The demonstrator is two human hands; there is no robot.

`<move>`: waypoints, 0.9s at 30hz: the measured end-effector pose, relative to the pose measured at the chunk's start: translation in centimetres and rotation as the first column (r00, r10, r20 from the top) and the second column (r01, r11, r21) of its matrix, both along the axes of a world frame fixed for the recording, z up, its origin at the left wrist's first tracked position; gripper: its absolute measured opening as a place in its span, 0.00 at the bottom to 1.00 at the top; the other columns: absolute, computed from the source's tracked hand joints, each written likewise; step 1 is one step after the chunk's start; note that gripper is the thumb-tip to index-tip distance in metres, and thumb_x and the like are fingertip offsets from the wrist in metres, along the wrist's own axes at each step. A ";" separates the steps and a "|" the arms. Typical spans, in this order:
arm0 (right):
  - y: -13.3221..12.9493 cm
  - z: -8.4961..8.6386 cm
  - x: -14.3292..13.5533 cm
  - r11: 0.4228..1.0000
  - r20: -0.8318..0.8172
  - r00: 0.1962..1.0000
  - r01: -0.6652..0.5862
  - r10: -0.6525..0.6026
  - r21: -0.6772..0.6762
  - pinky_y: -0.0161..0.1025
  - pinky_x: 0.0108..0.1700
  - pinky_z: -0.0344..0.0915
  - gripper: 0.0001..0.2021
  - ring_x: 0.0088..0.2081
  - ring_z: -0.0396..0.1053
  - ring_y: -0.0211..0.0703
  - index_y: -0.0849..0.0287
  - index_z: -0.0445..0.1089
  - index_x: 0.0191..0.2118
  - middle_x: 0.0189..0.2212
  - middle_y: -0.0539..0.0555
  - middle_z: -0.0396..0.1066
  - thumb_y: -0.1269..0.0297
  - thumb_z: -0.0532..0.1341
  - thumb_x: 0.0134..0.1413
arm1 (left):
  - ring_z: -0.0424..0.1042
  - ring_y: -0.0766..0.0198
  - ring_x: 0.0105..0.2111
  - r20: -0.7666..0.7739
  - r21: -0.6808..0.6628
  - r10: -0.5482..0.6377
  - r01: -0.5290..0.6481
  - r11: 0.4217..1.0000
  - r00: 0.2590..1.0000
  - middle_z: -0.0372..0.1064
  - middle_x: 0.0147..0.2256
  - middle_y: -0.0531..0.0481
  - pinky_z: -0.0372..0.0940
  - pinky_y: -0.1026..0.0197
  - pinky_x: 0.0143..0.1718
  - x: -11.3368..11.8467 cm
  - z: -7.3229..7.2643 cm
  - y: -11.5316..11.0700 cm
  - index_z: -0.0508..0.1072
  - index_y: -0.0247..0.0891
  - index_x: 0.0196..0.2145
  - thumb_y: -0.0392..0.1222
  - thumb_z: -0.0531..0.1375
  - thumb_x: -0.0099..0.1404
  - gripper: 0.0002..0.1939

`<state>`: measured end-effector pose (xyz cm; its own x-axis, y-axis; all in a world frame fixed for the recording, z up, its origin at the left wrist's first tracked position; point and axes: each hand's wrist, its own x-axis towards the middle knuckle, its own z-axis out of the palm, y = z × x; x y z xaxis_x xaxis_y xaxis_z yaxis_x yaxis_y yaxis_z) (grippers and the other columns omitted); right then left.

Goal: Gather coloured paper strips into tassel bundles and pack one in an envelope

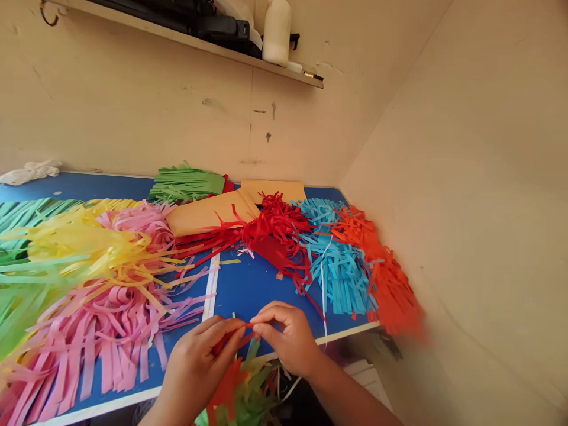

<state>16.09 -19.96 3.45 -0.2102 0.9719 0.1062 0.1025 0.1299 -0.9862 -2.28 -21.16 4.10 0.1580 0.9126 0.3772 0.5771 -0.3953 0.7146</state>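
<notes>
Near the table's front edge, my left hand (193,358) pinches a red tissue paper strip (248,325) between thumb and fingers. My right hand (290,338) closes on the tip of the same strip, and the two sets of fingertips almost meet. More red paper shows inside the left hand's grip. Beneath the hands hang orange paper fringe (225,387) and pale green fringe (260,387), partly hidden by my left hand. A thin white string (323,284) runs down over the table edge, to the right of my right hand.
Fringed paper lies on the blue table (261,284): pink (106,331), yellow (84,236), red (284,225), light blue (341,272) and orange-red (394,290). Green fringe (189,182) and tan paper (213,212) sit toward the wall. Above is a shelf (177,36) with a white bottle (277,32).
</notes>
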 end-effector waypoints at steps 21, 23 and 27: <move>-0.7 0.0 0.8 1.000 0.068 0.998 -0.006 0.004 0.026 0.35 0.40 0.67 0.03 0.33 0.72 0.38 0.57 0.74 0.35 0.31 0.50 0.76 0.66 0.65 0.53 | 0.76 0.67 0.25 0.036 -0.034 -0.012 0.014 0.999 0.999 0.77 0.27 0.54 0.69 0.71 0.27 0.7 0.0 -1.2 0.76 0.44 0.31 0.50 0.58 0.66 0.11; -0.8 0.2 0.7 1.000 0.066 0.998 -0.018 0.017 0.018 0.34 0.40 0.67 0.04 0.34 0.72 0.39 0.57 0.74 0.35 0.32 0.50 0.77 0.67 0.66 0.51 | 0.75 0.68 0.24 0.052 -0.052 -0.012 0.015 0.999 0.999 0.76 0.25 0.55 0.68 0.71 0.26 0.6 0.1 -1.1 0.77 0.45 0.30 0.51 0.57 0.66 0.13; -0.7 0.5 0.6 0.998 0.033 0.999 -0.042 0.043 -0.036 0.34 0.37 0.68 0.04 0.32 0.74 0.39 0.58 0.76 0.34 0.30 0.51 0.78 0.66 0.67 0.51 | 0.75 0.68 0.23 0.048 -0.019 -0.016 0.017 1.000 0.999 0.77 0.25 0.56 0.68 0.72 0.26 0.3 0.1 -1.0 0.78 0.46 0.30 0.52 0.59 0.65 0.12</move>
